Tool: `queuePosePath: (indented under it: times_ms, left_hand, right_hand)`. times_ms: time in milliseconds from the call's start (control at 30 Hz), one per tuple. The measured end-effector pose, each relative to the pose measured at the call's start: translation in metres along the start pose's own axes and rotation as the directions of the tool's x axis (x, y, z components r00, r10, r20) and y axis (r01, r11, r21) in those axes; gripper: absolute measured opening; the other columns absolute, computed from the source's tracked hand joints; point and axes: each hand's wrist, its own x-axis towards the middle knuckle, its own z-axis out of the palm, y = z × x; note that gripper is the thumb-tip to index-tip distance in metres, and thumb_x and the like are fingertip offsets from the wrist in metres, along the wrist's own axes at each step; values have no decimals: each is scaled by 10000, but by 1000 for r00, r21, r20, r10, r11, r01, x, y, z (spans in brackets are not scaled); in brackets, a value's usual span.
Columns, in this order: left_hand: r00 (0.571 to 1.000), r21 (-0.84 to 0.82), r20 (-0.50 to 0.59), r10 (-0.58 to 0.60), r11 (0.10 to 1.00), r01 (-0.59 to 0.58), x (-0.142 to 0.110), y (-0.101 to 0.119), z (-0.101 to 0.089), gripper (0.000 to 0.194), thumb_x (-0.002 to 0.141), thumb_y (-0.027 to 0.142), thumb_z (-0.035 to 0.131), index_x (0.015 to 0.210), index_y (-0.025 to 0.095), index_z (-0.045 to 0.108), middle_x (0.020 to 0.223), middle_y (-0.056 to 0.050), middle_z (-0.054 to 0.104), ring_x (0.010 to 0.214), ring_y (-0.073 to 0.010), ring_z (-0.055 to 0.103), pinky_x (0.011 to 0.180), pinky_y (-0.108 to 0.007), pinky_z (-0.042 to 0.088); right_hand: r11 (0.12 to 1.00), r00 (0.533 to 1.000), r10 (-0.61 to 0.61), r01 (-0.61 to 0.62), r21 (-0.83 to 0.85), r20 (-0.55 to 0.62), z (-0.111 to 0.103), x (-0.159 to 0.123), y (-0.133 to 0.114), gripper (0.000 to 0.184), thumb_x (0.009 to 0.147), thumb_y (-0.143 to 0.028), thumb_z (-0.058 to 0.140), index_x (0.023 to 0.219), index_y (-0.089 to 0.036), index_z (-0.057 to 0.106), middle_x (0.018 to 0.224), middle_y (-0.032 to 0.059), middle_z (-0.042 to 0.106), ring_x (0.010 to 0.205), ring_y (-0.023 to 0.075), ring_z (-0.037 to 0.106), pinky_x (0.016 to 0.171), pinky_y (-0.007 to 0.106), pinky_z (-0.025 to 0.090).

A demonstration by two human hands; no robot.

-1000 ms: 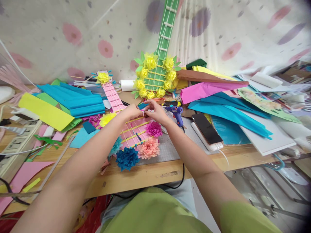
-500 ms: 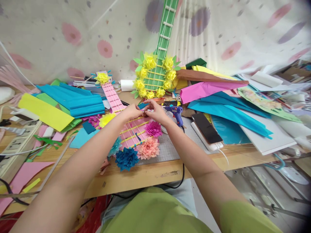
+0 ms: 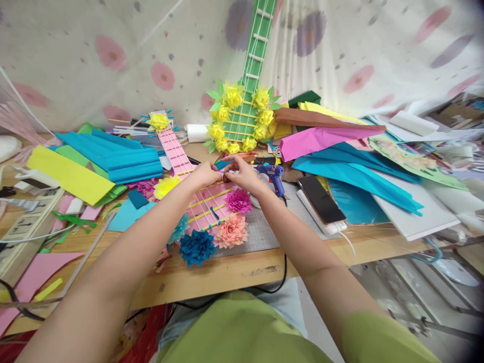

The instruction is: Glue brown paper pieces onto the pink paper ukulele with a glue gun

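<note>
Almost nothing moved since earlier frame: left hand (image 3: 207, 174) and right hand (image 3: 244, 175), fingers bent close together, over pink paper guitar (image 3: 212, 203), mid-bench (image 3: 227, 272); can't tell grip. Apparently fine fingertip work, calling for steady, light pressure.

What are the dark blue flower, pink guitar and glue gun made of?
Dark blue flower: probably matte crepe paper, with layered, pointed petals. Pink guitar: perhaps card or foam board; its matte face leaves that open. Glue gun: likely smooth plastic, from its molded shape.
</note>
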Motion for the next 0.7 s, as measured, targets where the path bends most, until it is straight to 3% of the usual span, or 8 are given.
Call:
queuePosePath:
  times_ms: [400,700]
  left_hand:
    - [998,65,2,68,996,-68,9,-6,5,254,624,241,695,777,184,499,664,2,617,582,-132,549,507,-227,351]
    - [999,120,24,38,992,-41,-1,-4,-8,333,625,301,700,897,171,559,725,-18,666,598,-152,587,475,-232,348]
  right_hand:
    - [1000,1000,2,-2,9,-7,0,1,-2,419,626,-153,525,1040,-198,485,771,-24,624,764,154,611,732,318,501]
    - [999,999,-39,39,22,-28,-3,-1,2,417,639,-166,518,1053,-206,490,779,-28,631,805,156,620,831,348,479]
